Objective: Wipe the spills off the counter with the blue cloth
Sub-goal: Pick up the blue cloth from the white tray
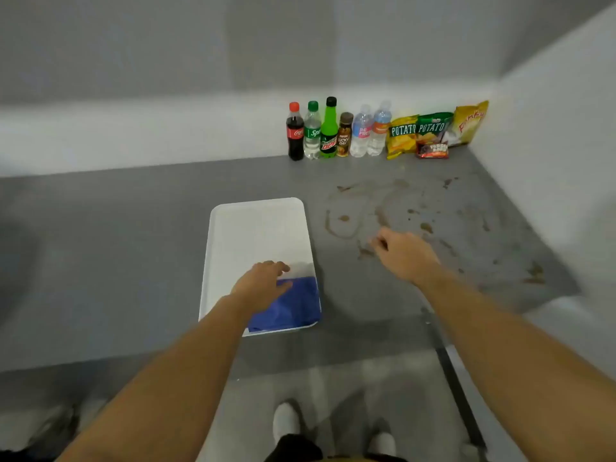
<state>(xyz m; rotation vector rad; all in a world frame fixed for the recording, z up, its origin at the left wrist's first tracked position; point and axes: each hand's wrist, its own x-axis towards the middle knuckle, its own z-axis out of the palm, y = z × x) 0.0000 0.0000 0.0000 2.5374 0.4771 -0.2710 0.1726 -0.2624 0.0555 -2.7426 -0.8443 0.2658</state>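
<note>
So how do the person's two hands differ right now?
The left hand rests on the blue cloth in the white tray, fingers spread; the right hand touches no cloth and reaches over the brown spills, fingers loosely curled. The left hand is nearer the counter's front edge; the right hand is farther out. Both are bare, palms down.
</note>
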